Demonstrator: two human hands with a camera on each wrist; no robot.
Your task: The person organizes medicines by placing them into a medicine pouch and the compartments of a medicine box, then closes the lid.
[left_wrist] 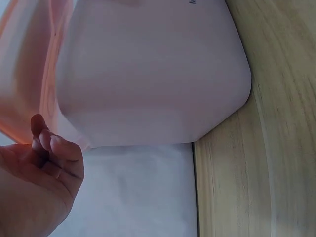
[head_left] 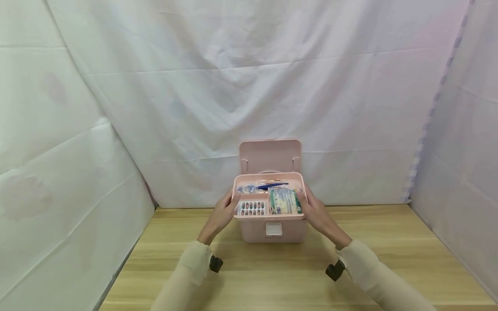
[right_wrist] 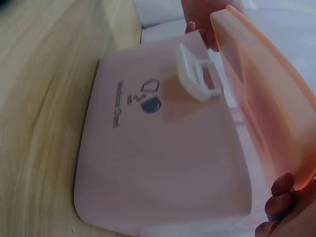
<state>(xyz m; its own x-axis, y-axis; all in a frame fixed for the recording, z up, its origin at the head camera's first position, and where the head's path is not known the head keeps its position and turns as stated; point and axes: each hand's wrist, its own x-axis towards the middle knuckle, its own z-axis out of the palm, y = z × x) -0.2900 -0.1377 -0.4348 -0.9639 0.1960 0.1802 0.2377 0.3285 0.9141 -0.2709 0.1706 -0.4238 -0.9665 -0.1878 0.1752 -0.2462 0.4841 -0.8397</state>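
Note:
Both hands hold a pink tray by its two ends, just above a pink medicine box. The left hand has its thumb over the tray's left rim, fingers curled beneath. At the opposite end the right hand grips likewise. In the right wrist view a gap shows between the lifted tray and the box. The tray carries a blister pack of capsules, a green-and-white packet and a slim blue tool. The box's interior is hidden under the tray.
The box's lid stands raised at the back, close to a white cloth backdrop. A white latch sticks out at the front. The box stands on a wooden table, with white cloth on both sides.

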